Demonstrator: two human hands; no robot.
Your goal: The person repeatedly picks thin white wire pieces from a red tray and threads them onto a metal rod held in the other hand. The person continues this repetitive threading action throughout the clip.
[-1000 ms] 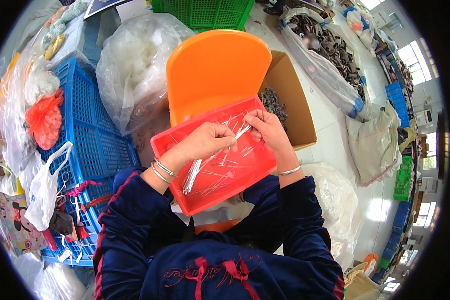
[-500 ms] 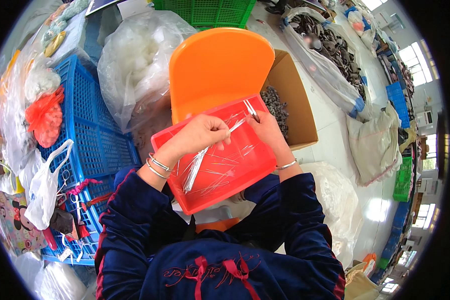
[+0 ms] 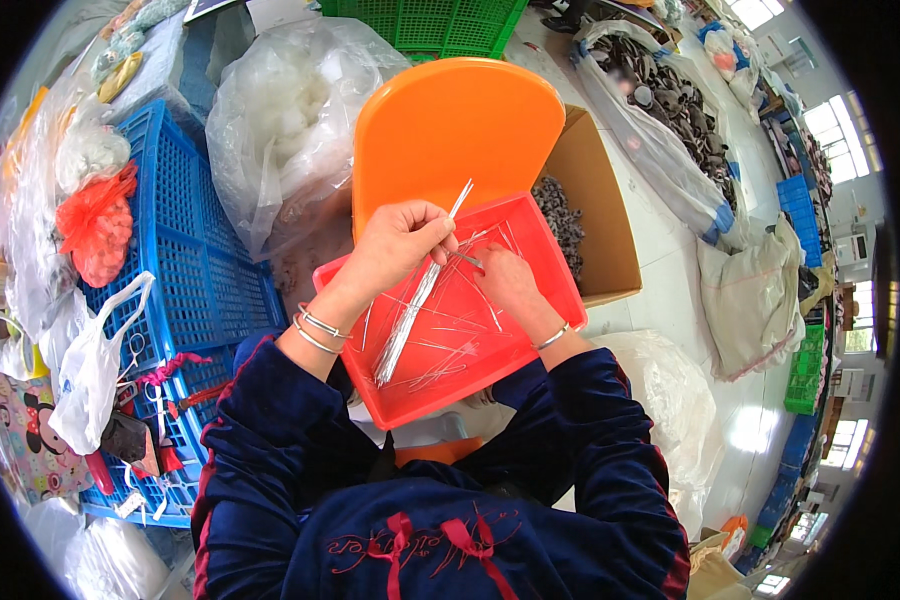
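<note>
Head: strand bundle (image 3: 407,325) in L hand (image 3: 404,242), ends above & below.

Floor (image 3: 660,285): pale, glossy, tiled, with one bright patch of reflected light (image 3: 753,428); chair (image 3: 455,135): orange, rounded back; windows (image 3: 836,140): several, brightly lit, along the pale wall (image 3: 838,217) at far right.

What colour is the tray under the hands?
The tray is red all over, best seen in the head view.

Upside-down red script (image 3: 425,541) across the navy top (image 3: 440,577).
</note>
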